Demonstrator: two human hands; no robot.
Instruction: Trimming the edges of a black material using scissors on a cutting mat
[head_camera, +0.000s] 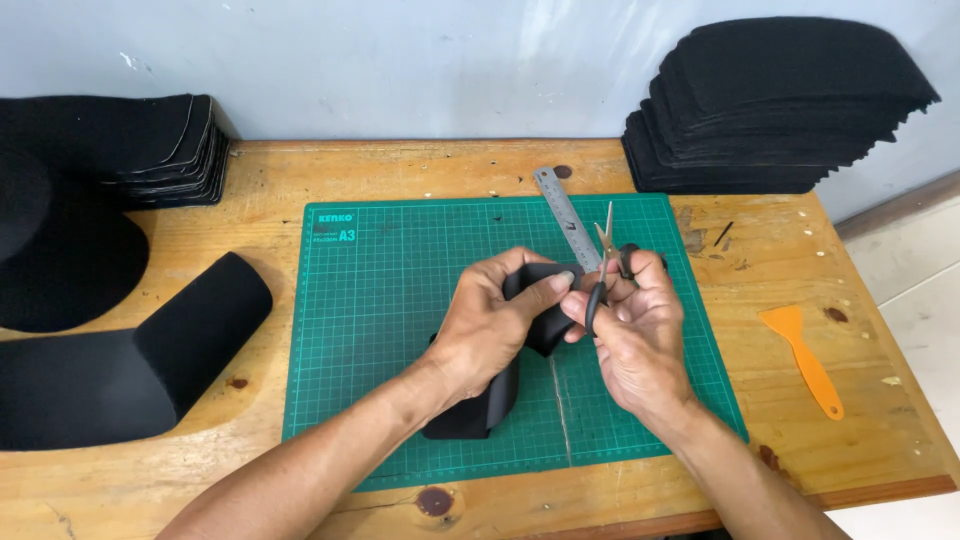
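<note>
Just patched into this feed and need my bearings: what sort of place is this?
Probably a small craft or sewing workshop. A green cutting mat with a metal ruler lies on a wooden bench, stacks of cut black pieces stand by the wall, and the right hand holds scissors.

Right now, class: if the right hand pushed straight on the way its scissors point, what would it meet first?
The right hand holds scissors whose tips point away, toward the wall. Just beyond them lies the steel ruler on the green cutting mat; that probably comes first, though height above the mat is unclear.
</note>
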